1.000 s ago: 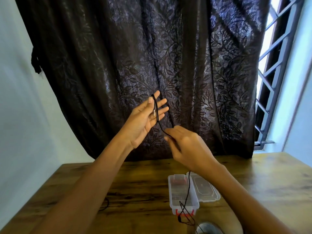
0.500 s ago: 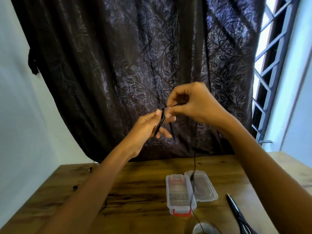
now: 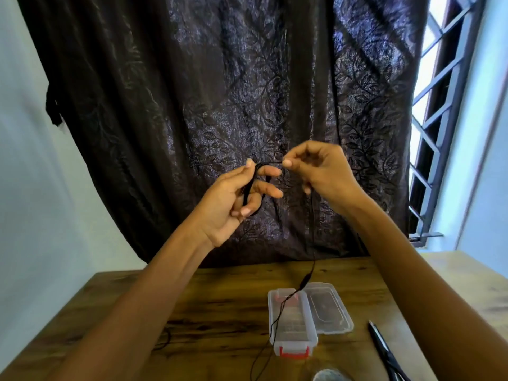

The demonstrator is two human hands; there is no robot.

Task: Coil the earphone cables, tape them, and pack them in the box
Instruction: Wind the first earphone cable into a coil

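A black earphone cable (image 3: pixel 250 185) is looped around the fingers of my left hand (image 3: pixel 233 199), held up in front of the dark curtain. My right hand (image 3: pixel 319 171) pinches the cable just right of those loops, thumb and forefinger closed on it. From the right hand the cable's free length (image 3: pixel 313 243) hangs down, passes an inline remote (image 3: pixel 304 281) and trails over the clear plastic box (image 3: pixel 310 338) with a red latch on the wooden table. The box is open, and its clear lid (image 3: pixel 330 309) lies flat to its right.
Black scissors (image 3: pixel 384 353) lie on the table (image 3: pixel 220 303) right of the box. A roll of tape (image 3: pixel 330 376) shows at the bottom edge. Another dark cable (image 3: pixel 165 339) peeks out under my left forearm. A barred window (image 3: pixel 439 105) is at the right.
My right hand rose from below the left hand to fingertip height and laid more cable around the left fingers. The hanging length has shortened and lifted the inline remote off the table.
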